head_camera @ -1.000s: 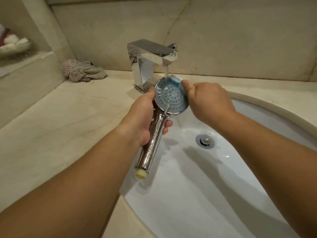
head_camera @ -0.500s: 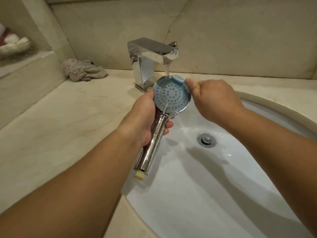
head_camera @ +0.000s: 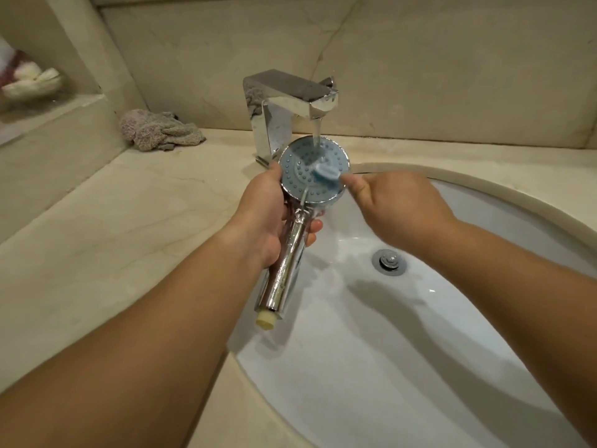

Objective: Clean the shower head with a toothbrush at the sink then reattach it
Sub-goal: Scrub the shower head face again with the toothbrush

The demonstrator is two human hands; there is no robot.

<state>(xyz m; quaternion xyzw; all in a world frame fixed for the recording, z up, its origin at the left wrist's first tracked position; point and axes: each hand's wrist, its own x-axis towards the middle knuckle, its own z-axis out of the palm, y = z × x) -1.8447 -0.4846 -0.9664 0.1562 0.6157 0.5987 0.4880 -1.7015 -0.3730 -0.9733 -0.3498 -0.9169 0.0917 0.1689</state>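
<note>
Beige marble forms the countertop (head_camera: 97, 221) and the wall behind it, and a white oval sink (head_camera: 420, 350) is set into the counter's right part, with a metal drain (head_camera: 389, 259) seen in the basin. At the back edge of the sink a square chrome faucet (head_camera: 290, 101) is mounted, and a stream of water (head_camera: 317, 130) is seen falling from its spout. A crumpled grey cloth (head_camera: 158, 130) is left on the counter near its back left corner, close to the wall.

A chrome shower head (head_camera: 310, 171) is held over the left back part of the sink, under the stream, its blue nozzle face turned upward toward the camera. Its handle is gripped by the left hand (head_camera: 265, 218), whose fingers are wrapped around the chrome shaft, thumb up by the rim of the round face. The yellowish threaded end of the handle is pointed toward the near edge of the counter.

A blue toothbrush (head_camera: 326, 174) is pressed onto the right side of the nozzle face. It is pinched by the right hand (head_camera: 397, 205), fingers curled closed around its mostly hidden handle.
</note>
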